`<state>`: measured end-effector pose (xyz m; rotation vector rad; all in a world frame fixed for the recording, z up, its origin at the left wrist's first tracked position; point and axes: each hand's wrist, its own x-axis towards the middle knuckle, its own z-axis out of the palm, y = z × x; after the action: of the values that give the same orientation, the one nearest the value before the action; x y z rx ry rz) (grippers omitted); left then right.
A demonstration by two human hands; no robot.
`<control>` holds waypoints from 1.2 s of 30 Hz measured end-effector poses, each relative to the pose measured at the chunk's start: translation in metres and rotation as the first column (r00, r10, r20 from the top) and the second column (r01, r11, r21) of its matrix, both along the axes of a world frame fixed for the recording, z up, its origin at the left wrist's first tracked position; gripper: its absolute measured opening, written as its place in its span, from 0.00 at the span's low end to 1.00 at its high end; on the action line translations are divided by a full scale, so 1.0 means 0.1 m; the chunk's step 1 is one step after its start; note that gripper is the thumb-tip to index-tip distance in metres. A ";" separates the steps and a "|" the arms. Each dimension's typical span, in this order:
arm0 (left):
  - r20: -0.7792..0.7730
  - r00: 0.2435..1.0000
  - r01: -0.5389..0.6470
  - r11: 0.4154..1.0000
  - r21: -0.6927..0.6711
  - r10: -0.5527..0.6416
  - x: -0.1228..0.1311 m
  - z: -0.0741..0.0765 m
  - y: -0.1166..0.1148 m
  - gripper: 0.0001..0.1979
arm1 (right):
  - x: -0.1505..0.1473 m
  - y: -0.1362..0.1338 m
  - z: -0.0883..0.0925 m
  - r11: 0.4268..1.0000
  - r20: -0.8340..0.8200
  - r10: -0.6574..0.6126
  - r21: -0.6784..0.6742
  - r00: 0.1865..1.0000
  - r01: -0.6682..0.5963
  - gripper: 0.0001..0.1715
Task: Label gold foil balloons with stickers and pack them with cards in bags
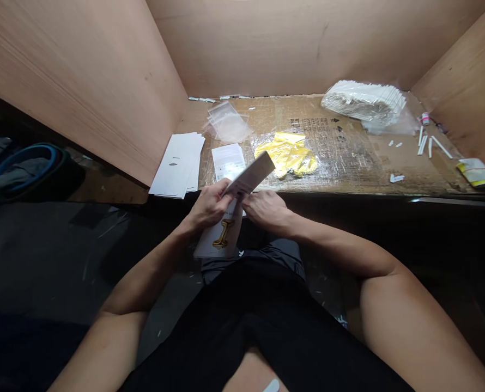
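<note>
Low in the centre of the frame, the left hand and right hand are closed on a white card, fingers pinching it as it tilts up. Below them, a second card with a gold shape hangs over the person's lap, apparently held only at its upper end. If that hold slackens, it could slip to the floor, and hard pinching could crease either card. Ahead on the worktop lie white sheets, clear bags and gold foil. Loose white sticks at right could roll off if knocked.
</note>
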<state>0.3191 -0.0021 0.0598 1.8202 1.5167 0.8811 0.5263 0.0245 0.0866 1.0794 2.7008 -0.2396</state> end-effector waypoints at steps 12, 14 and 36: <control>-0.033 0.990 -0.135 0.987 0.091 0.138 -0.09 -0.02 -0.02 0.12 | 0.32 -0.10 0.31 0.999 -0.062 -0.047 0.014 0.997 0.048 0.23; 0.024 0.987 -0.160 0.984 0.078 0.159 -0.13 -0.05 -0.01 0.12 | 0.35 -0.14 0.33 0.999 -0.088 -0.026 0.025 0.996 0.029 0.26; -0.019 0.998 -0.066 0.996 0.065 0.068 0.16 0.09 -0.04 0.10 | 0.05 -0.20 0.12 0.999 -0.010 0.049 -0.005 0.999 -0.049 0.19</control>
<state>0.3354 -0.0065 0.0690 1.8383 1.5874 0.9556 0.5315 0.0047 0.0988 1.0125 2.7300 -0.2438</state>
